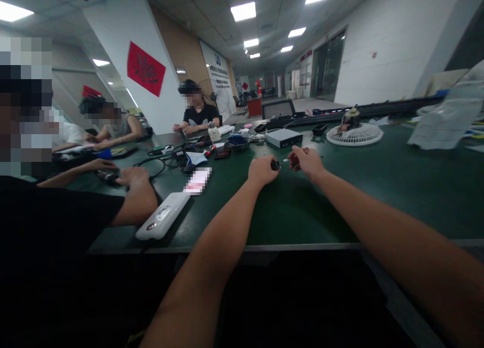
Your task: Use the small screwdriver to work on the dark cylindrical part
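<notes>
My left hand [262, 170] is closed around a small dark cylindrical part [276, 165], with its round end facing right. Just to the right, the fingers of my right hand [305, 162] are pinched together. A thin, pale wire-like piece [286, 160] runs from them toward the dark part; its exact kind is too small to make out. Both hands are above the green tabletop [298, 212]. Behind them stands a grey metal box [284, 137].
A white fan grille with a motor [354, 132] lies back right, near clear plastic wrapping [434, 121]. A white elongated device [163, 216] and a phone [198, 181] lie left. Cables and tools clutter the back left. Co-workers sit left; the nearest one's hand [134, 176] is on the table.
</notes>
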### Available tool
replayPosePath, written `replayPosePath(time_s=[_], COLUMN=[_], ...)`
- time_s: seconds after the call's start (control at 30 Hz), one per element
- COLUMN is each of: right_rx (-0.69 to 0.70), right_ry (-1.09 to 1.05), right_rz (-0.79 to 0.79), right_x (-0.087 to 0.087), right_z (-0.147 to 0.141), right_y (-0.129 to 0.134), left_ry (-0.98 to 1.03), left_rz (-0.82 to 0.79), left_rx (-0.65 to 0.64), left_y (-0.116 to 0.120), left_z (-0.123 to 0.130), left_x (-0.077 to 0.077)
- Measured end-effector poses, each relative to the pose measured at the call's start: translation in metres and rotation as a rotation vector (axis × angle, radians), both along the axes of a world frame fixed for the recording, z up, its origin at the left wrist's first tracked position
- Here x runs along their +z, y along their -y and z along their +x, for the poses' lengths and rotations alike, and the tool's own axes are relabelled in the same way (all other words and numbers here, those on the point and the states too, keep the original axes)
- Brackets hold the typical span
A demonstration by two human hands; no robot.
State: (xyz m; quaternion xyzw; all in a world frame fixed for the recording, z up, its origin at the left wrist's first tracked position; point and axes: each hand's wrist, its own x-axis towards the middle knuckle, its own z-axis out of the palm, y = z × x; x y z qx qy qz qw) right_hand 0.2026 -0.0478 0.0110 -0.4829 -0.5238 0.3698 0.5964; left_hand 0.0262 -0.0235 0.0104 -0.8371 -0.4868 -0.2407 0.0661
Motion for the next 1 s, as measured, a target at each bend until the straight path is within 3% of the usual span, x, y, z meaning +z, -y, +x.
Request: replayPosePath(time_s=[0.13, 0.33, 0.5, 0.67, 0.87, 1.0], right_rx=[0.018, 0.000, 0.012, -0.005, 0.025, -0.009], right_ry=[-0.032, 0.100, 0.000, 0.094, 0.001, 0.117], right_rz=[0.059, 0.057, 0.055, 0.041, 0.075, 0.064], right_x=[0.0018, -0.0006, -0.0002, -0.0017, -0.0002, -0.0018], right_z=[-0.0006, 0.0005, 0.0007, 0.0010, -0.0007, -0.0004], right_y=[0.0018, 0.0006, -0.0001, -0.0012, 0.0011, -0.0002], left_ry=[0.005, -0.006, -0.003, -0.016, -0.010, -0.024], left_rz=[-0.004, -0.034, -0.045, -0.057, -0.046, -0.053], left_rx=[0.006, 0.013, 0.019, 0.020, 0.014, 0.014], left_y=[0.0008, 0.0034, 0.0052, 0.0041, 0.0035, 0.0040], left_z=[0.0001, 0.0012, 0.0012, 0.0010, 0.0002, 0.0008], left_x=[0.0010, 0.0043, 0.0058, 0.0048, 0.0043, 0.0043])
